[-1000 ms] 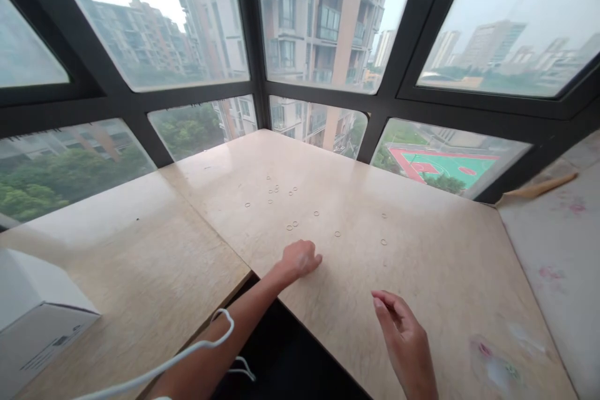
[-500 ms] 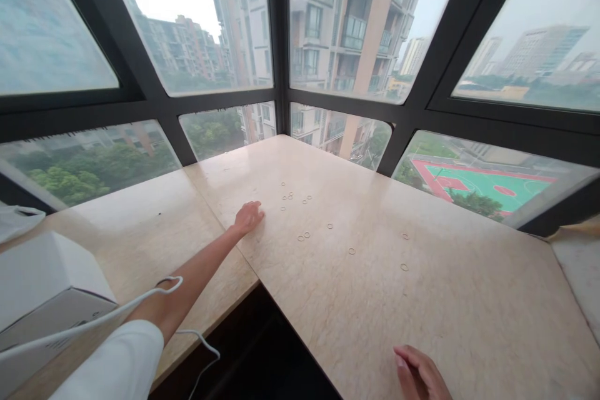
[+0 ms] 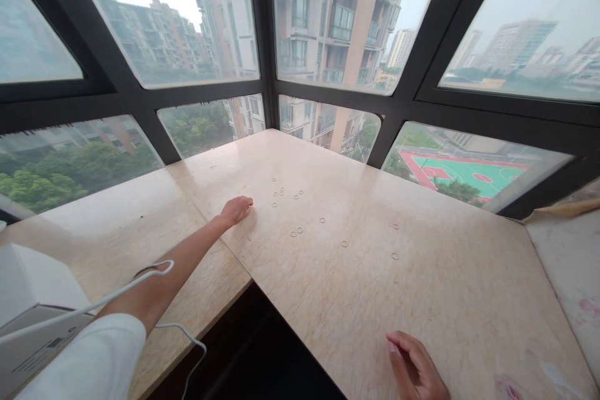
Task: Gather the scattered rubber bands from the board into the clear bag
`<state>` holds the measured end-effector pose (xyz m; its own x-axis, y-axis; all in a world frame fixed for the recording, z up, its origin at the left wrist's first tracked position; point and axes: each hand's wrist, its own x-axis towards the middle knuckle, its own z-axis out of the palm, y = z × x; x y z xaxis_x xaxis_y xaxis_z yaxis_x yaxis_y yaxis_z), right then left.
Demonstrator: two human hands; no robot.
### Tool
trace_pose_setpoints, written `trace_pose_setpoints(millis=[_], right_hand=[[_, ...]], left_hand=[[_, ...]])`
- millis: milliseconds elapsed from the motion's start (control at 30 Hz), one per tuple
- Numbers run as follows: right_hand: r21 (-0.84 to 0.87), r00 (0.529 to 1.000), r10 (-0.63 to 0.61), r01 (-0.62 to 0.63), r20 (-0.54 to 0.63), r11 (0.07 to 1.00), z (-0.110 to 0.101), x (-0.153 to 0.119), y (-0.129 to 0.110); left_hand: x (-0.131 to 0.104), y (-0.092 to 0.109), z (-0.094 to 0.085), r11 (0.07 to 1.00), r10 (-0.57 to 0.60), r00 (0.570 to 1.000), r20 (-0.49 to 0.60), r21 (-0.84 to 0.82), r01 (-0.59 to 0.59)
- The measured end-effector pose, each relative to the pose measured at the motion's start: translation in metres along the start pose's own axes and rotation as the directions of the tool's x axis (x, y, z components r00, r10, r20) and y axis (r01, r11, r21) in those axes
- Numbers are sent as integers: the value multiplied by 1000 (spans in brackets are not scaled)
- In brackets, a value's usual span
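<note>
Several thin rings lie scattered on the beige marble surface [image 3: 450,287]. My left hand [image 3: 237,209] reaches out over the surface, just left of a cluster of rings [image 3: 281,192]; its fingers are curled together, and what they hold, if anything, is too small to make out. Nearer to me lie a pair of rings [image 3: 297,232], a single ring [image 3: 344,244] and, further right, another ring [image 3: 395,256]. My right hand [image 3: 415,365] is at the bottom edge, right of centre, its fingers curled in with thumb and index tips close together. Nothing shows between them.
A white box [image 3: 35,300] stands at the left, with a white cable [image 3: 94,305] crossing in front of it and over my left forearm. A dark gap [image 3: 248,350] opens below the surface's front edge. Dark-framed windows [image 3: 269,44] border the back.
The view has shifted slightly, so the surface and rings appear a little further left and higher. My left hand's fingers are drawn in more. My right hand keeps much the same pose.
</note>
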<state>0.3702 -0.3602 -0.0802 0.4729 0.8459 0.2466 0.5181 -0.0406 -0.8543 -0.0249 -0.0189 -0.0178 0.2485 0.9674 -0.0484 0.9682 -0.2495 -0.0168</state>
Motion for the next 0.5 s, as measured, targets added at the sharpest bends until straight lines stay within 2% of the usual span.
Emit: trace_pose_setpoints(millis=[167,267,367,500], right_hand=[[-11,1000,-17,17,8,1000,-1,1,1],[-24,999,-34,35,39,999,-3,3,3],[7,998,-37,37,46,999,-4,5,-1],[77,998,-27,23,52,997,0,-2,-18]], left_hand=[[0,8,-11,999,-37,995,89,29,35],[-9,25,-19,999,-55,991,126,9,54],[-28,62,-27,999,2,991,134,-37,2],[-78,143,-32,970,205,972,112,-159,-186]])
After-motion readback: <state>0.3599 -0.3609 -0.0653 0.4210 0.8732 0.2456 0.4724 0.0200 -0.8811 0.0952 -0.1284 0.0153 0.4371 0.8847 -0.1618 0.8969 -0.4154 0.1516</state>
